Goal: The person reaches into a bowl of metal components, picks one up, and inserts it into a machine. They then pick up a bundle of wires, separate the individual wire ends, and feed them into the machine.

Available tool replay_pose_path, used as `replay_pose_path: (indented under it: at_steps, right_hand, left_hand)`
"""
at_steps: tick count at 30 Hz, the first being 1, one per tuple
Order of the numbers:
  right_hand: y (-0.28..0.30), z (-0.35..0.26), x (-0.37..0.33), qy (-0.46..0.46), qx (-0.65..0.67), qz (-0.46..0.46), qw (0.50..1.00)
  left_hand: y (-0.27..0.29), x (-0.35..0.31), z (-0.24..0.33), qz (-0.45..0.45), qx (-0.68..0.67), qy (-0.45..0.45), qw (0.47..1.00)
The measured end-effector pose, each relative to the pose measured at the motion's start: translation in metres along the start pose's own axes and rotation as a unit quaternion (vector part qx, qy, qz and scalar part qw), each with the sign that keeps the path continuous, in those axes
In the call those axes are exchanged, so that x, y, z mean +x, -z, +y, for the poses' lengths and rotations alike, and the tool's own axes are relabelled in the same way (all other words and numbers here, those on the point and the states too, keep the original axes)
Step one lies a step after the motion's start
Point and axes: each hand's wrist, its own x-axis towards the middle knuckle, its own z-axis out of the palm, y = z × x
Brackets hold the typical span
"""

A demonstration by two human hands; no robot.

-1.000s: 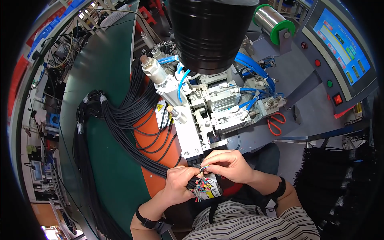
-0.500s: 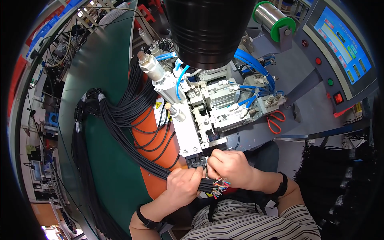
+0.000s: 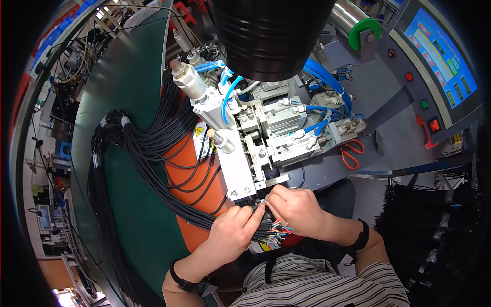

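Note:
My left hand (image 3: 231, 231) is closed over a bundle of black cables (image 3: 192, 212). Its index finger and thumb reach toward the front of the machine. Out of the bundle, beside that hand, come stripped wire ends (image 3: 279, 230) in red, green, white and other colours. My right hand (image 3: 295, 209) is pinched, its fingertips meeting the left ones just below the white block (image 3: 238, 176) of the soldering machine (image 3: 286, 125). A small pale wire tip shows between the fingertips; what the right fingers grip is mostly hidden.
A large black duct (image 3: 268, 41) hangs over the machine. More black cables (image 3: 148, 138) lie on the green table (image 3: 133, 204) and orange plate (image 3: 192, 233). Red-handled scissors (image 3: 352, 154), a solder spool (image 3: 364, 34) and a control screen (image 3: 442, 56) are to the right.
My left hand has shifted a little, its index finger now stretched toward the right fingertips. The coloured wire ends have moved slightly left and down. The view has tilted a little.

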Motion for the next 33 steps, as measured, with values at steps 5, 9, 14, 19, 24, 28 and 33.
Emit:
replay_pose_path:
  at_steps: [5, 9, 14, 19, 24, 28, 33]
  right_hand:
    - [0.007, -0.002, 0.003, 0.012, -0.048, -0.048, 0.998]
    - [0.006, -0.002, 0.002, -0.006, -0.038, -0.065, 0.997]
    - [0.0, 0.002, 0.001, -0.007, 0.009, 0.008, 1.0]
    - [-0.001, 0.012, 0.005, -0.029, 0.1, -0.017, 0.994]
    - [-0.011, 0.013, 0.0, -0.145, 0.213, 0.006, 0.966]
    - [-0.008, 0.011, -0.005, -0.125, 0.212, 0.028, 0.969]
    - [0.004, -0.004, -0.005, -0.145, 0.27, -0.004, 0.952]
  left_hand:
    - [0.005, 0.003, 0.004, -0.036, 0.043, -0.018, 0.998]
    - [0.004, 0.009, 0.004, -0.048, 0.05, -0.009, 0.998]
    - [0.003, 0.009, 0.005, -0.037, 0.054, -0.003, 0.998]
    - [0.009, 0.014, 0.003, -0.044, 0.038, 0.023, 0.998]
    - [0.004, -0.013, -0.01, 0.02, -0.026, 0.069, 0.997]
    - [-0.001, -0.033, -0.011, 0.05, -0.02, 0.099, 0.994]
    - [-0.015, -0.038, -0.013, 0.084, -0.061, 0.14, 0.985]
